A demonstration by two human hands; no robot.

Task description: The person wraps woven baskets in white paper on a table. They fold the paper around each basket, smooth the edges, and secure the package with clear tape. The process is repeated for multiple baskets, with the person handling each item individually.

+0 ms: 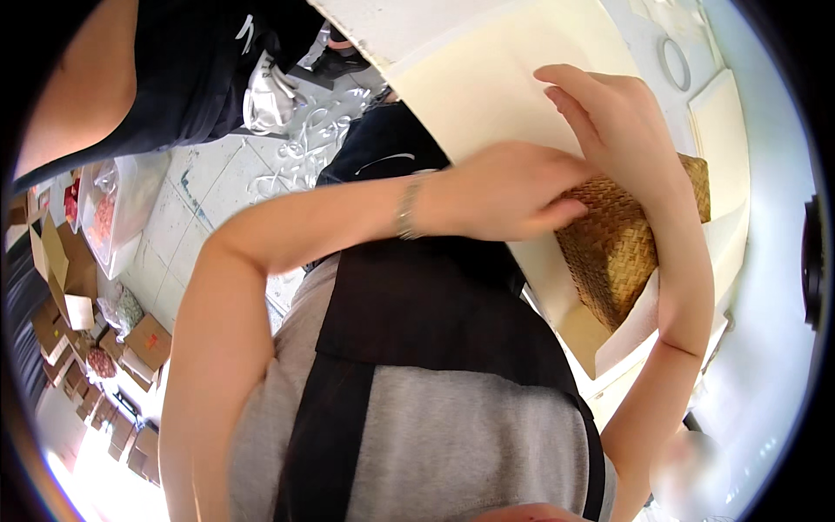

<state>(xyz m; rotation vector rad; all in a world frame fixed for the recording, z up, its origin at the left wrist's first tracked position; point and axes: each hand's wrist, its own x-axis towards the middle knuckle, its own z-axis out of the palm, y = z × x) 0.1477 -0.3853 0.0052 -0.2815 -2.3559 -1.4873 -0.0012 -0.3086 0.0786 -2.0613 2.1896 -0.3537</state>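
Note:
A brown woven straw basket (pixel 616 248) lies tilted at the right, partly covered by my right forearm. My left hand (pixel 504 191), with a bracelet at the wrist, reaches across to the basket's near-left corner. Its fingers are curled, with the thumb against the weave; the fingertips are partly hidden. My right hand (pixel 609 126) is beyond the basket, over a cream sheet-like surface (pixel 487 78). Its index finger and thumb stretch out apart, with nothing visible between them. Below the basket shows a white-edged box or tray (pixel 591 352) with a tan inside.
Another person's leg (pixel 200 78) in dark clothing is at the upper left. Clear plastic strips (pixel 309 130) litter the tiled floor. A translucent bin (pixel 122 204) and cardboard boxes (pixel 148 341) stand at the left. A roll of tape (pixel 674 63) lies on the table at the upper right.

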